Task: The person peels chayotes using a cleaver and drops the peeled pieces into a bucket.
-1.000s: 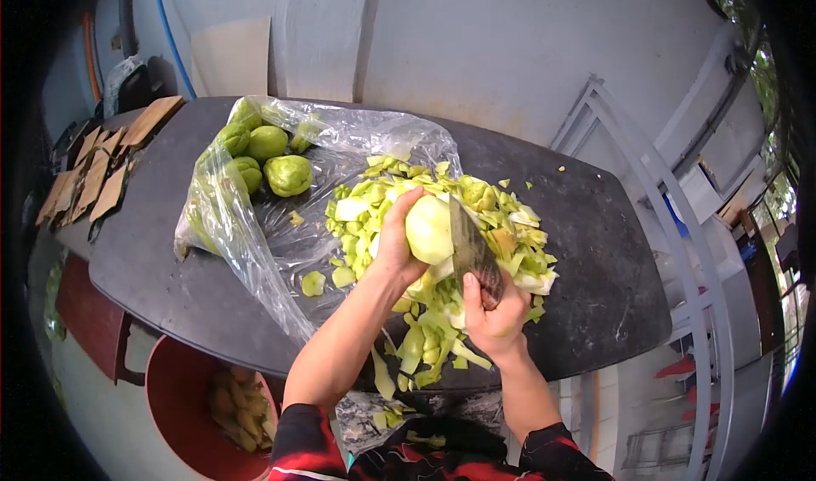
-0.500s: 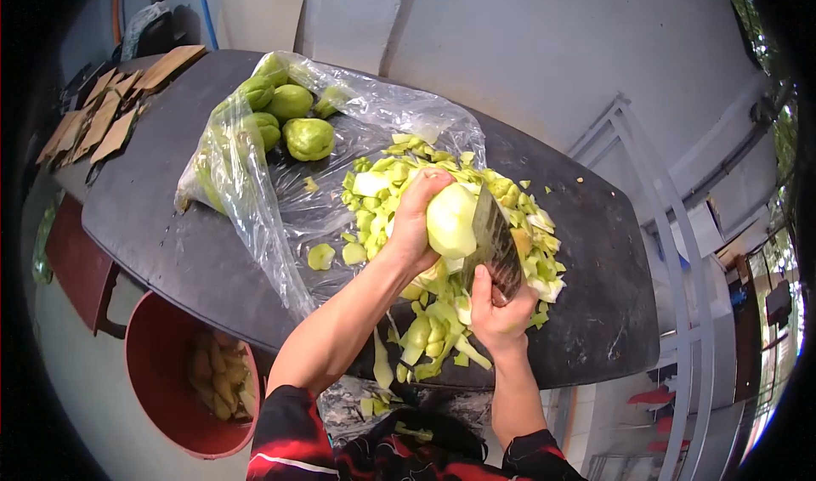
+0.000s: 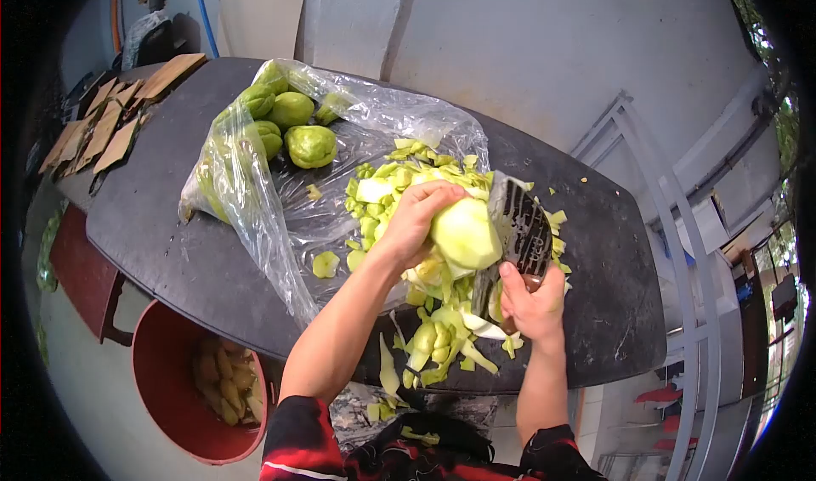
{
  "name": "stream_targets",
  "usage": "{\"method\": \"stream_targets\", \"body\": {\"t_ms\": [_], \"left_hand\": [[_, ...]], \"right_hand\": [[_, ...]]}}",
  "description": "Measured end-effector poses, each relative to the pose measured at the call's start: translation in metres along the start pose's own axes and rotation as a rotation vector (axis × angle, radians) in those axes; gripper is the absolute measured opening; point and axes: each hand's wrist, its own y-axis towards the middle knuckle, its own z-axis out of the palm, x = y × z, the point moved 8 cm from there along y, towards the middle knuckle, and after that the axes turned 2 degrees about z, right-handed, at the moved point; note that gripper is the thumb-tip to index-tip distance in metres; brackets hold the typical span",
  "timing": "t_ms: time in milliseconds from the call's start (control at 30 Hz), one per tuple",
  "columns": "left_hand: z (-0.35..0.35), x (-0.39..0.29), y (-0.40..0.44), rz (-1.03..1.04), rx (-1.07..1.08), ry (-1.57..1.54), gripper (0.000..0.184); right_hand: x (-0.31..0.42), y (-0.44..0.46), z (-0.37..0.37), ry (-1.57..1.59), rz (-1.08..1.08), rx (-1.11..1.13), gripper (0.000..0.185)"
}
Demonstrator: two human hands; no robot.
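Note:
My left hand [image 3: 414,217] is closed around a peeled pale-green chayote [image 3: 467,234], fingers over its upper left side. Gripped in my right hand [image 3: 534,301] is a broad-bladed cleaver [image 3: 520,226] with its blade raised just right of the chayote; wet streaks cover the blade. Beneath both hands lies a heap of green peelings [image 3: 382,188], partly hidden by the hands and the chayote. More peel strips [image 3: 442,341] hang over the near table edge.
A clear plastic bag [image 3: 255,226] spreads over the dark table [image 3: 595,311], with several unpeeled chayotes [image 3: 310,146] at its mouth. Cardboard pieces [image 3: 106,132] lie at the far left. Below the left edge stands a red bucket [image 3: 161,387] holding pale yellowish pieces. A grey metal railing [image 3: 671,226] rises at right.
The cleaver has swung right and away from the chayote, its blade turned more toward me. My right hand moved right; the chayote shifted slightly right and tilted.

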Motion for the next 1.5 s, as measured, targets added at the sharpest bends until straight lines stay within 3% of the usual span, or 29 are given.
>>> {"method": "stream_targets", "body": {"t_ms": [133, 300, 433, 567, 633, 700, 767, 833, 867, 933, 1033, 1067, 1200, 1300, 1333, 1367, 1433, 1467, 1500], "left_hand": [[-0.004, 0.011, -0.004, -0.135, -0.074, 0.013, 0.021], [-0.007, 0.030, -0.004, -0.189, -0.147, -0.025, 0.024], [-0.007, 0.043, -0.007, -0.174, -0.220, -0.152, 0.027], [-0.009, 0.038, -0.006, -0.171, -0.202, -0.091, 0.027], [-0.011, 0.031, -0.006, -0.168, -0.189, 0.090, 0.027], [-0.009, 0.026, -0.006, -0.145, -0.188, 0.086, 0.026], [0.000, 0.026, -0.008, -0.131, -0.176, 0.079, 0.026], [0.003, 0.037, -0.015, -0.148, -0.342, -0.261, 0.028], [0.000, 0.038, -0.014, -0.145, -0.346, -0.265, 0.028], [-0.002, 0.037, -0.010, -0.125, -0.218, -0.076, 0.027], [-0.003, 0.030, -0.008, -0.104, -0.155, 0.046, 0.026], [0.000, 0.038, -0.014, -0.113, -0.269, -0.138, 0.025], [-0.001, 0.042, -0.010, -0.096, -0.203, -0.139, 0.028], [0.005, 0.034, -0.009, -0.166, -0.083, -0.085, 0.030], [0.008, 0.033, -0.008, -0.172, 0.067, -0.063, 0.034], [0.008, 0.032, -0.009, -0.168, 0.080, -0.061, 0.034], [0.014, 0.028, -0.013, -0.156, 0.200, 0.039, 0.039], [0.017, 0.028, -0.015, -0.179, 0.284, 0.041, 0.053], [0.019, 0.029, -0.015, -0.179, 0.284, 0.039, 0.053]], "right_hand": [[0.004, 0.005, 0.001, -0.016, 0.065, 0.168, 0.017], [-0.016, 0.007, 0.005, 0.056, 0.089, 0.135, 0.024], [-0.025, 0.008, 0.003, 0.136, -0.035, 0.043, 0.029], [-0.029, 0.009, 0.002, 0.145, -0.041, -0.004, 0.027], [-0.023, 0.012, 0.006, -0.003, -0.001, 0.079, 0.029], [-0.017, 0.011, 0.009, 0.088, 0.011, 0.079, 0.031], [-0.024, 0.011, 0.005, -0.069, -0.069, 0.027, 0.032], [-0.031, 0.012, 0.003, -0.084, -0.116, -0.013, 0.032], [-0.030, 0.013, 0.002, -0.095, -0.095, -0.005, 0.031], [-0.020, 0.013, 0.003, -0.100, 0.045, 0.052, 0.030], [-0.021, 0.014, 0.004, -0.157, -0.063, 0.098, 0.034], [-0.022, 0.013, 0.008, -0.061, -0.064, 0.042, 0.040], [-0.025, 0.018, 0.012, 0.131, -0.107, 0.000, 0.041], [-0.018, 0.020, 0.006, -0.030, -0.084, 0.122, 0.041], [-0.029, 0.023, 0.001, 0.018, -0.041, 0.161, 0.054], [-0.026, 0.023, -0.002, 0.015, -0.052, 0.153, 0.054], [-0.016, 0.024, -0.003, 0.192, -0.095, 0.167, 0.075], [-0.013, 0.024, -0.001, 0.182, -0.143, 0.193, 0.085], [-0.013, 0.024, -0.001, 0.180, -0.142, 0.193, 0.085]]}}
